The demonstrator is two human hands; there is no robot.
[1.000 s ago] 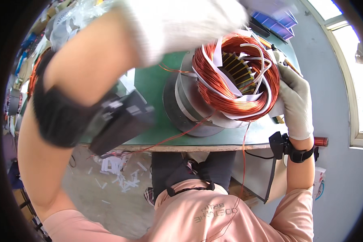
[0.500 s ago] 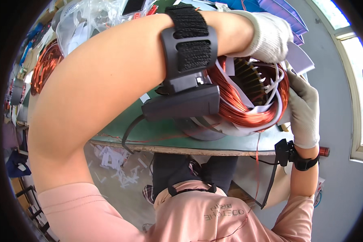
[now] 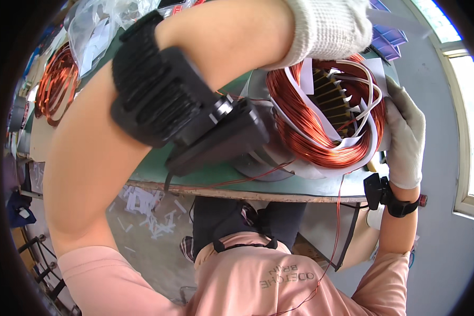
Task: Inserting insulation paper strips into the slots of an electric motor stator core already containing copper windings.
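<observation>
A motor stator [image 3: 334, 131] lies on the bench with its open end up. Thick copper windings [image 3: 321, 145] ring the bore, with white paper strips and white sleeved leads [image 3: 376, 87] among them. Beyond its far side is my left hand [image 3: 334, 29] in a white knit glove, its fingers mostly hidden. A blurred piece of white paper [image 3: 397, 20] sticks out past the left fingertips and appears held. My gloved right hand [image 3: 407, 137] grips the stator's right outer side, fingers bent at its rim. Another white paper piece [image 3: 374, 71] stands at the stator's far right edge.
Loose copper coils [image 3: 55, 87] and a clear plastic bag [image 3: 92, 34] lie on the left of the green bench [image 3: 216, 190]. Purple-blue bins [image 3: 388, 37] stand at the far right. Thin copper wires [image 3: 338, 221] hang over the front edge. Paper scraps [image 3: 145, 205] litter the floor.
My left hand has lifted away from the stator toward the far side, and the white paper beside its fingertips has moved with it. My right hand stays at the stator's right side.
</observation>
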